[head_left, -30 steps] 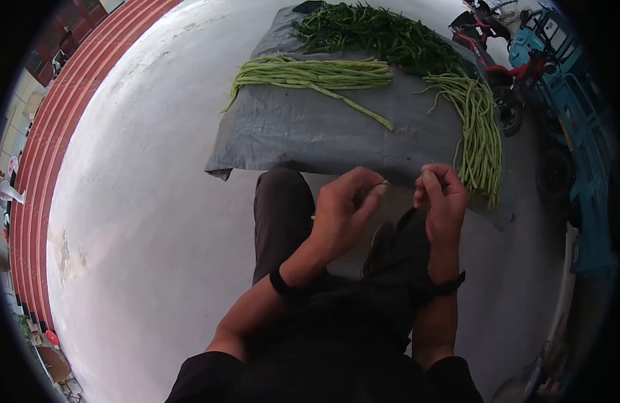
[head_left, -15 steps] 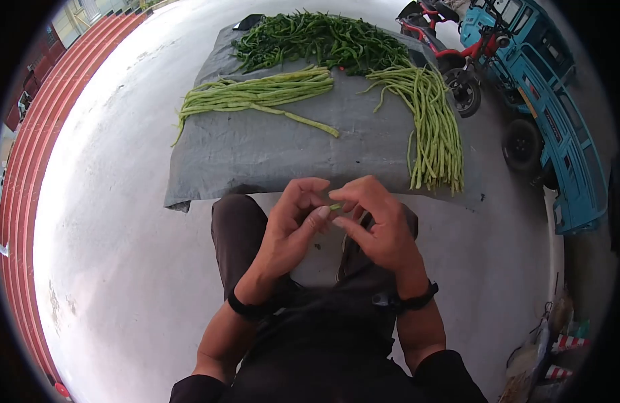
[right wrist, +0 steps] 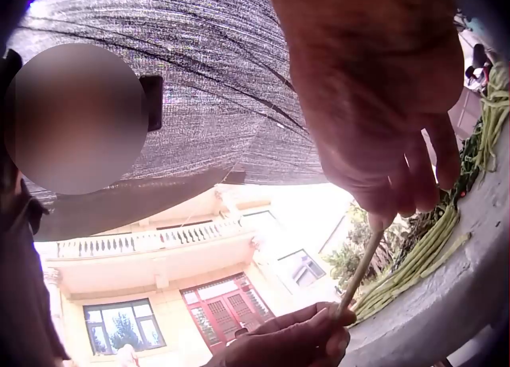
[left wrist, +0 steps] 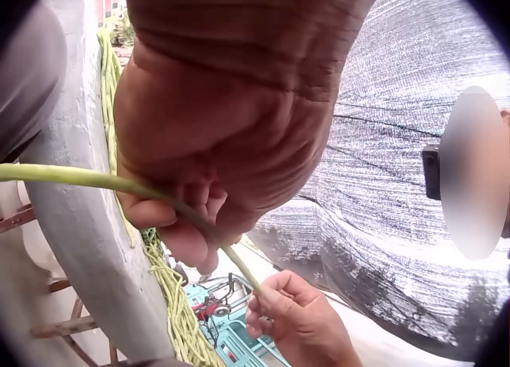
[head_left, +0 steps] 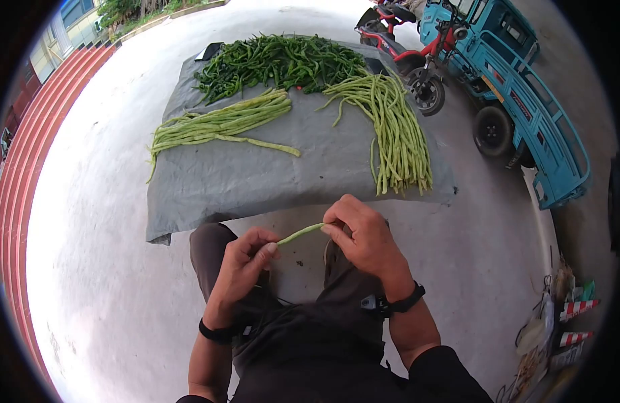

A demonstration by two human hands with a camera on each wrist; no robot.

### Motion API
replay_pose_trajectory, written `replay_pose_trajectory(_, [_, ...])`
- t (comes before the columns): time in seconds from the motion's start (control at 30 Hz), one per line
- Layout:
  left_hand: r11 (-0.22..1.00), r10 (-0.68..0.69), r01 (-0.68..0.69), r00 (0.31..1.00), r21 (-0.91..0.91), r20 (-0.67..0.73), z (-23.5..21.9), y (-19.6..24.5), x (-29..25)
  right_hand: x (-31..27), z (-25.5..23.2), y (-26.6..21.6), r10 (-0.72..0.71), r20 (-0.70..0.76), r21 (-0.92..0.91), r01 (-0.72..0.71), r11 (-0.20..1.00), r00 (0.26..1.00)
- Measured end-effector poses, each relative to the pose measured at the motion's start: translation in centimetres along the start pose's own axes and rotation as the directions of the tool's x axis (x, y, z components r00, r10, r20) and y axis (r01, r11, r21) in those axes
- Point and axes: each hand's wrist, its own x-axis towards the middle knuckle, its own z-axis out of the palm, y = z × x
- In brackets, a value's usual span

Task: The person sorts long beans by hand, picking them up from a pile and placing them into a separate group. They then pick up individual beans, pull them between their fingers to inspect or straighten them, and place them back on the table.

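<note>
A slim green long bean (head_left: pixel 301 233) spans the gap between both hands, over the lap and in front of the covered table. My left hand (head_left: pixel 241 265) pinches it between thumb and fingers. At its other end my right hand (head_left: pixel 367 235) grips it with thumb and fingertips. In the left wrist view, the bean (left wrist: pixel 72 174) passes across the left palm and runs on past it to the frame's left edge. On the grey cover (head_left: pixel 209 180) lie a left bundle of long beans (head_left: pixel 223 121) and a right bundle (head_left: pixel 399 138).
A heap of green peppers (head_left: pixel 276 64) covers the table's far side. Beyond its right edge stand a red electric scooter (head_left: pixel 424 57) and a blue cargo tricycle (head_left: pixel 525 101). Red steps (head_left: pixel 38 161) run along the left. Dark-trousered knees (head_left: pixel 212 255) are under the hands.
The hands came together, then drew apart, and a longer stretch of bean now shows between them. The head view has shifted, so the table sits further left and lower.
</note>
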Motion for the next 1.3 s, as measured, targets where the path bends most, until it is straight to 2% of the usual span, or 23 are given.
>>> replay_pose_trajectory(0.03, [1.0,0.007,-0.007,1.0,0.021,-0.004,-0.1,0.2,0.0,-0.1,-0.3,0.1,0.016,-0.007,-0.001,-0.016,1.0,1.0])
replay_pose_trajectory(0.13, [0.994,0.047,-0.047,0.999,0.102,0.0,-0.3,0.8,0.3,-0.4,-0.8,0.0,0.038,0.09,0.049,-0.042,0.998,0.995])
replay_pose_trajectory(0.23, [0.978,0.09,-0.094,0.995,0.187,0.03,-0.2,1.4,0.7,-0.8,-0.9,-0.1,0.032,0.229,0.156,-0.069,0.985,0.973])
replay_pose_trajectory(0.33, [0.97,0.095,-0.1,0.995,0.221,0.032,0.1,1.5,0.8,-1.0,-1.1,-0.6,0.09,0.316,0.203,-0.16,0.966,0.944])
replay_pose_trajectory(0.43, [0.957,0.105,-0.108,0.994,0.269,0.027,0.4,1.6,0.8,-1.2,-0.9,-0.2,0.071,0.265,0.133,-0.109,0.985,0.962])
replay_pose_trajectory(0.5, [0.937,0.113,-0.116,0.993,0.33,0.027,0.4,1.7,0.9,-1.1,-0.8,0.3,0.014,0.213,0.054,-0.027,0.998,0.977])
replay_pose_trajectory(0.6, [0.813,0.343,-0.237,0.933,0.532,-0.109,1.0,2.4,1.2,0.0,-0.7,2.0,-0.077,0.137,-0.067,0.087,0.994,0.988])
replay_pose_trajectory(0.63, [0.825,0.346,-0.218,0.925,0.522,-0.16,0.8,2.2,1.2,0.7,-1.0,2.7,-0.108,0.113,-0.108,0.12,0.987,0.988])
replay_pose_trajectory(0.73, [0.874,0.328,-0.173,0.899,0.455,-0.289,0.0,1.9,1.3,4.0,-2.7,4.7,0.028,0.086,-0.001,-0.028,1.0,0.996])
replay_pose_trajectory(0.8, [0.88,0.323,-0.168,0.898,0.444,-0.3,-0.5,1.7,1.2,6.3,-5.0,6.1,0.106,-0.064,0.096,-0.1,0.99,0.992])
replay_pose_trajectory(0.87, [0.881,0.318,-0.156,0.895,0.447,-0.313,-1.0,1.4,1.2,9.2,-8.0,8.0,0.196,-0.292,0.226,-0.131,0.965,0.936])
replay_pose_trajectory(0.93, [0.876,0.309,-0.134,0.893,0.464,-0.326,-1.3,1.0,1.1,11.1,-10.5,10.8,0.225,-0.545,0.273,-0.083,0.958,0.807])
replay_pose_trajectory(1.03, [0.848,0.312,-0.096,0.885,0.521,-0.346,-1.7,1.1,1.0,12.1,-12.3,16.6,0.269,-0.628,0.229,-0.157,0.961,0.73])
replay_pose_trajectory(1.13, [0.801,0.338,-0.066,0.87,0.594,-0.358,-2.4,0.9,1.1,11.4,-11.3,22.1,0.276,-0.685,0.025,-0.358,0.934,0.674])
replay_pose_trajectory(1.23, [0.735,0.372,-0.026,0.851,0.678,-0.371,-4.4,-1.7,1.7,9.1,-9.7,26.3,0.351,-0.631,-0.148,-0.551,0.821,0.692])
replay_pose_trajectory(1.3, [0.695,0.39,0.006,0.837,0.719,-0.384,-5.0,-2.3,1.5,7.3,-8.5,27.9,0.387,-0.617,-0.193,-0.609,0.77,0.685])
